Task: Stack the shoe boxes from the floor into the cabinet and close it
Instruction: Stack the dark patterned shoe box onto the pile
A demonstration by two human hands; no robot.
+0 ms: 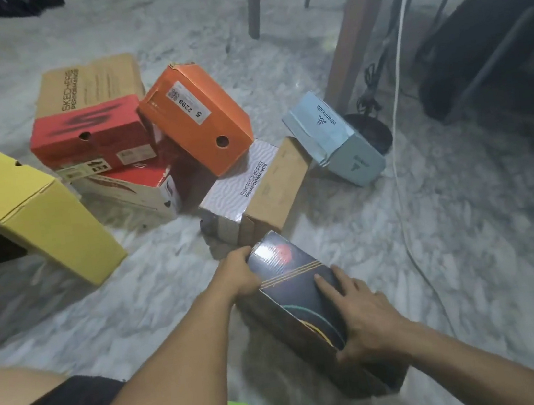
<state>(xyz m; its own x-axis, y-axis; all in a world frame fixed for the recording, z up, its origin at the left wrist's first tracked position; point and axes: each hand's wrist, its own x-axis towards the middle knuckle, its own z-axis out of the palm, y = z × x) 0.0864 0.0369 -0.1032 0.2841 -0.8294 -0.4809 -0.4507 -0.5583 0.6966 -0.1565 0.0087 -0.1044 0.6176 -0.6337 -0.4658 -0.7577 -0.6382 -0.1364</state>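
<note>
A dark shoe box (289,277) with a glossy printed lid lies on the marble floor right in front of me. My left hand (239,270) grips its far left edge, fingers curled over the lid. My right hand (361,312) lies on the lid's near right side, fingers spread, thumb at the near corner. Behind it lie a white and brown Skechers box (257,190), an orange box (196,116), a red and brown Skechers box (91,113) on a red and white one (142,191), a yellow box (36,212) and a pale blue box (332,139). No cabinet is in view.
A wooden table leg (358,27) and thinner dark legs (254,0) stand at the back. A white cable (399,137) and black cables (369,87) run down the floor on the right. A dark bag (481,38) sits far right.
</note>
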